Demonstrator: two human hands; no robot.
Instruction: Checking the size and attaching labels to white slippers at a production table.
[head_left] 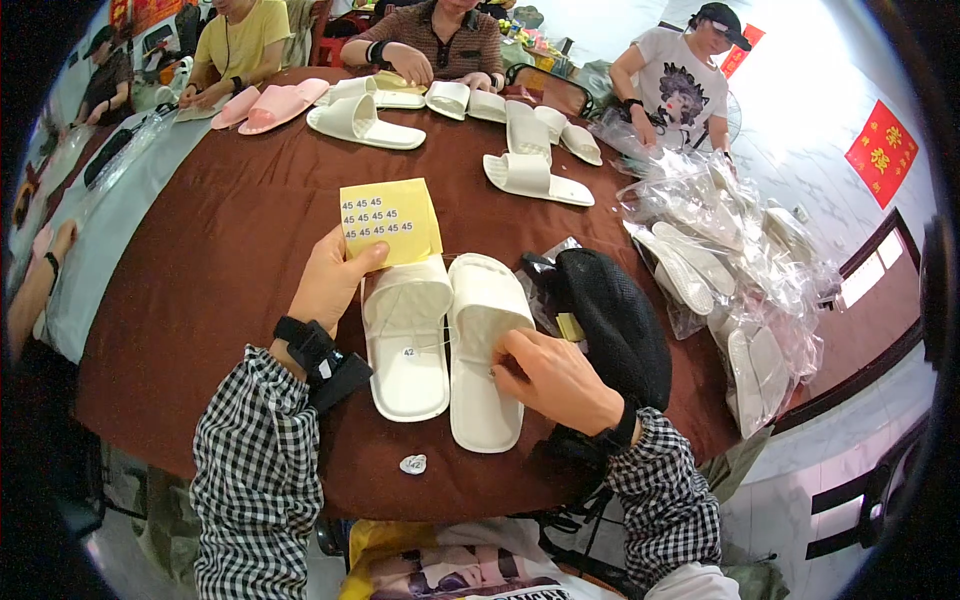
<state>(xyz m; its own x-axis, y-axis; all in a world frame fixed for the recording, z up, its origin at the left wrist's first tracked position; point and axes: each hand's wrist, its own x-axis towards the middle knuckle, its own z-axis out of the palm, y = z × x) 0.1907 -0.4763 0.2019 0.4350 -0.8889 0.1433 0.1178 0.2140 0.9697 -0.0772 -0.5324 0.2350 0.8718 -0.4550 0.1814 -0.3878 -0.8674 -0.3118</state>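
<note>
brown cloth [180,300] bears white slippers [407,385]; left hand [328,278] holds yellow sheets [392,208].

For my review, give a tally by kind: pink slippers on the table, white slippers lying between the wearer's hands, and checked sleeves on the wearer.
Pink slippers: 2
White slippers: 2
Checked sleeves: 2
Total: 6

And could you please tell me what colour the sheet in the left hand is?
The sheet is yellow, clearest in the head view.
</note>
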